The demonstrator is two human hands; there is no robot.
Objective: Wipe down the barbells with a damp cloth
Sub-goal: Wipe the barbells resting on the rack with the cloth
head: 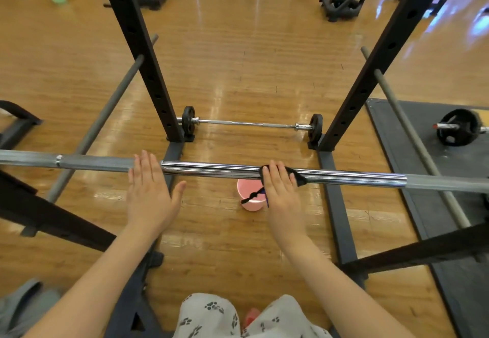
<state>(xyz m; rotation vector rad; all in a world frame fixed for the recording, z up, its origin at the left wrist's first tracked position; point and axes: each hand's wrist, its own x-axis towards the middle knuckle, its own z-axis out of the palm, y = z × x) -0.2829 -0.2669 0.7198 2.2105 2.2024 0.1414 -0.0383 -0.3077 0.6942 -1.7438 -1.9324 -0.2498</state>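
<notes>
Head view: right hand [280, 186] flat, fingers straight, pressing black cloth [297, 176] onto shiny bar [211, 169]. Left hand [149, 192] open, fingertips resting on same bar. Pink cup [250, 196] on floor below.

One camera sits on the person's head, looking forward and down, close above the barbell [211, 169] and floor [238, 59].

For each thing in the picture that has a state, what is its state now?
Left hand: open, fingers flat on the bar.
Right hand: presses the cloth on the bar.
Cloth: draped over the bar.
Bar: raised, level.
Pink bucket: upright on the floor.
Small barbell: lying on the floor.
</notes>
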